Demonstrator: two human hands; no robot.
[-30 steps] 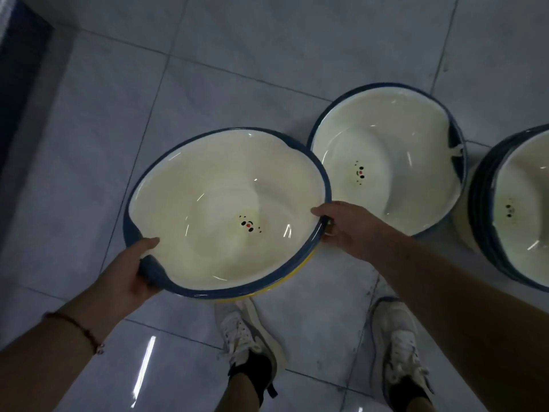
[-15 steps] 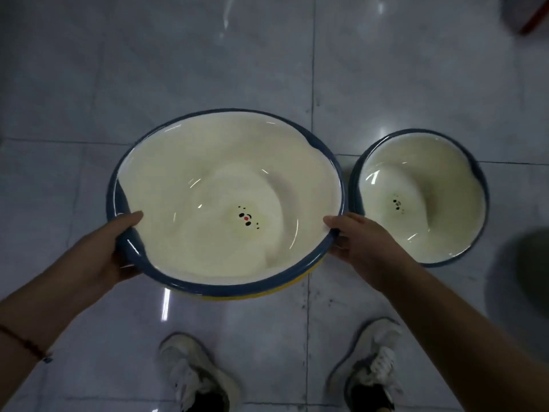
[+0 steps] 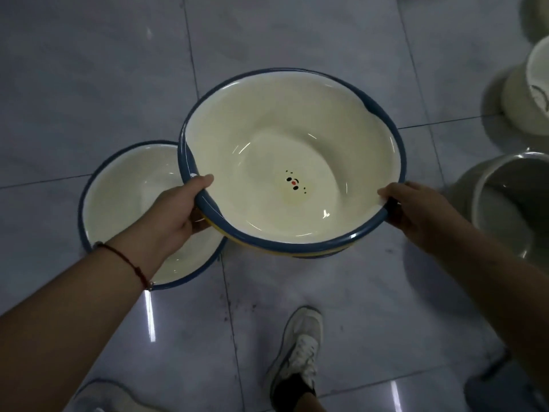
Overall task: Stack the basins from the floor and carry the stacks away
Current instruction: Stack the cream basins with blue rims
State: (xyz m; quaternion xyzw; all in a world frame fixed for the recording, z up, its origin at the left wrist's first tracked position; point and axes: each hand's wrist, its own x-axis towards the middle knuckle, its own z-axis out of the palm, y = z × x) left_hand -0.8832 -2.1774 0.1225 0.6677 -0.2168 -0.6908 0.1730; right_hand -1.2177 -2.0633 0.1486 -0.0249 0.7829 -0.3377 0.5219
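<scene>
Currently both hands, left hand [image 3: 173,211] and right hand [image 3: 416,210], grip the held basin [image 3: 292,162] by its rim; the floor basin [image 3: 118,197] lies at eight o'clock, nearer the left hand.

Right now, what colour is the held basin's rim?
Dark blue rim, cream inside; head view shows it.

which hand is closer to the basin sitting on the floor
Left. The left hand grips the held basin right above the floor basin; the right hand is across the held basin, farther away.

Tile floor [image 3: 89,84] w/ basin [image 3: 118,185], shoe [image 3: 300,352]
</scene>
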